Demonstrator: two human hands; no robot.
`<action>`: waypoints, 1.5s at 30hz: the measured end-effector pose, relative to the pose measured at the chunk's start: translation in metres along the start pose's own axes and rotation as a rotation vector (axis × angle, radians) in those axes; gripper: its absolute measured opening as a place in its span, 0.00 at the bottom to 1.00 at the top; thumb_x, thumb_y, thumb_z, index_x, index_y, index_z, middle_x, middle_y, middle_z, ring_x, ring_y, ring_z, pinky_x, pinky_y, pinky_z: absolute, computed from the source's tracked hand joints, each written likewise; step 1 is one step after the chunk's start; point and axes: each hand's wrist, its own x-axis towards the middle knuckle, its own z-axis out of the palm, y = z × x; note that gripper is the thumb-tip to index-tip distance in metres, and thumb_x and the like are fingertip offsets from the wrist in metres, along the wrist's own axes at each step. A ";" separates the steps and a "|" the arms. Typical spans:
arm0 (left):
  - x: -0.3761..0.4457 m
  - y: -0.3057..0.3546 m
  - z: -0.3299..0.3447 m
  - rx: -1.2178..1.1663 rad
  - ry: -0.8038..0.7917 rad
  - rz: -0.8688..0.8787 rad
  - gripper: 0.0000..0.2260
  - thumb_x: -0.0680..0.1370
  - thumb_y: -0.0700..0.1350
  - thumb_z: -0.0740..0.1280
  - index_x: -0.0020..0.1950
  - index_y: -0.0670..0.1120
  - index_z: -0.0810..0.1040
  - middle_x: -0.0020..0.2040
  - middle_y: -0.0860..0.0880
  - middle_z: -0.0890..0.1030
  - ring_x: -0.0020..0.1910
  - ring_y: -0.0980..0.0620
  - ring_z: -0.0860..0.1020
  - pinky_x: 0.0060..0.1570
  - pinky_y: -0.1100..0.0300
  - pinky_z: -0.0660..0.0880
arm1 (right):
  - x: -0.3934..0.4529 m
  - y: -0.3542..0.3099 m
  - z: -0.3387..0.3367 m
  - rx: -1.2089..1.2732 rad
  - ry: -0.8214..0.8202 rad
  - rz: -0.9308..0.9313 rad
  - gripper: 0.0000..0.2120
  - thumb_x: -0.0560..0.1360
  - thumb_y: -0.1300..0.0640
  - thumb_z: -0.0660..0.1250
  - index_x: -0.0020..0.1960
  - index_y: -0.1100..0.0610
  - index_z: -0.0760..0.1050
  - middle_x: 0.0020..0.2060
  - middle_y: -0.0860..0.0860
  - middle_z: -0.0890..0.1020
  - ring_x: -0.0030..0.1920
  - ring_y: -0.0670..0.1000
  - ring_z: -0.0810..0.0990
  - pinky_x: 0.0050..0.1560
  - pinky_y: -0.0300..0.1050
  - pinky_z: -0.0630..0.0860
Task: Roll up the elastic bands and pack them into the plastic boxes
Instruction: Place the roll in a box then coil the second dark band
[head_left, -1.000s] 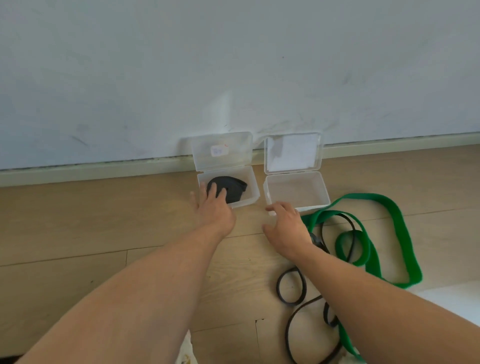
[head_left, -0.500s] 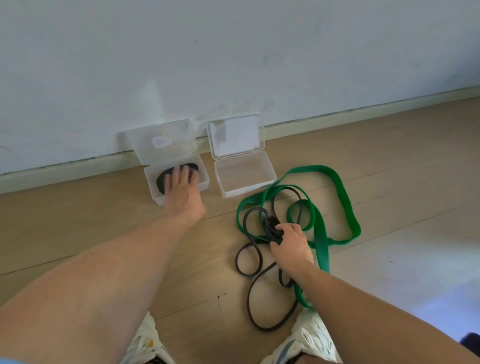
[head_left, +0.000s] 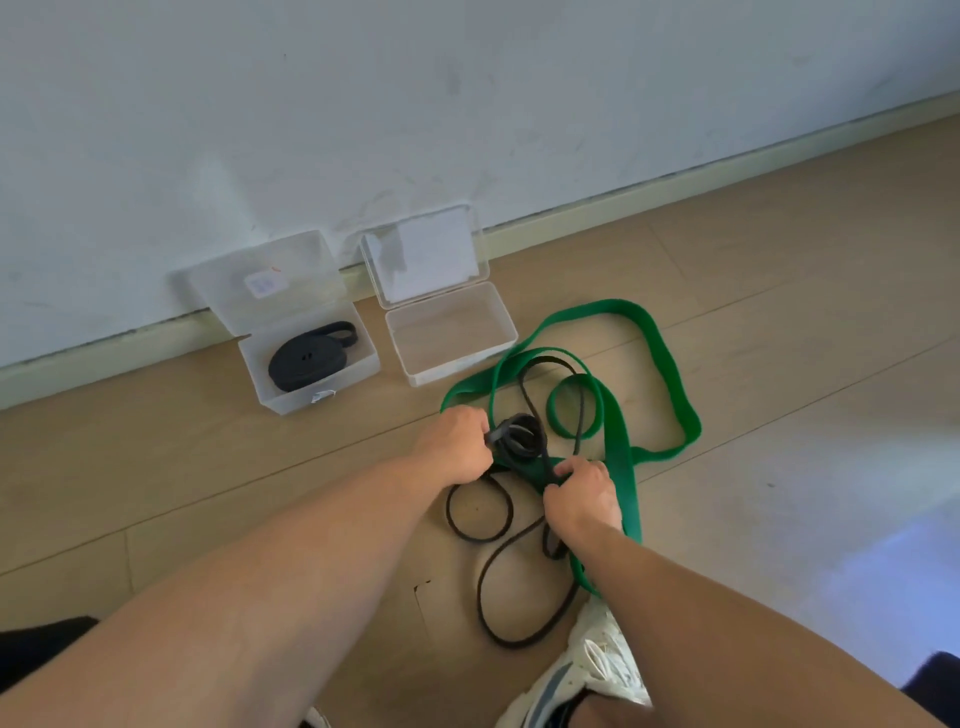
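Note:
Two clear plastic boxes stand open against the wall. The left box holds a rolled black band. The right box holds nothing. On the wooden floor in front lies a long loose black band, tangled with a wide green band. My left hand pinches a small started coil of the black band. My right hand grips the black band where it crosses the green one.
A white wall and skirting board run behind the boxes. My white shoe is at the bottom, next to the lowest loop of the black band. A dark object sits at the left edge.
My left hand has left the rolled band in the left box and come over to the loose black band. My right hand still holds that band. The view has tilted down and right.

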 end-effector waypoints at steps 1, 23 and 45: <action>-0.001 0.002 -0.004 -0.021 0.007 0.016 0.02 0.79 0.42 0.68 0.49 0.49 0.76 0.48 0.47 0.79 0.46 0.46 0.78 0.42 0.55 0.74 | -0.001 -0.001 -0.003 0.019 0.024 -0.009 0.14 0.74 0.57 0.67 0.59 0.49 0.78 0.58 0.52 0.78 0.59 0.56 0.77 0.58 0.51 0.78; -0.193 0.044 -0.286 -0.205 0.498 0.268 0.12 0.78 0.53 0.72 0.45 0.45 0.81 0.41 0.47 0.84 0.43 0.47 0.82 0.46 0.53 0.78 | -0.126 -0.196 -0.377 0.247 0.757 -0.735 0.18 0.72 0.62 0.57 0.54 0.52 0.80 0.48 0.54 0.82 0.49 0.58 0.79 0.47 0.45 0.74; -0.220 0.061 -0.287 -1.022 0.530 0.618 0.06 0.83 0.39 0.65 0.46 0.44 0.77 0.41 0.47 0.80 0.42 0.46 0.85 0.47 0.51 0.84 | -0.097 -0.219 -0.206 -0.333 -0.276 -0.794 0.09 0.72 0.47 0.77 0.46 0.53 0.85 0.45 0.51 0.87 0.50 0.52 0.84 0.57 0.45 0.78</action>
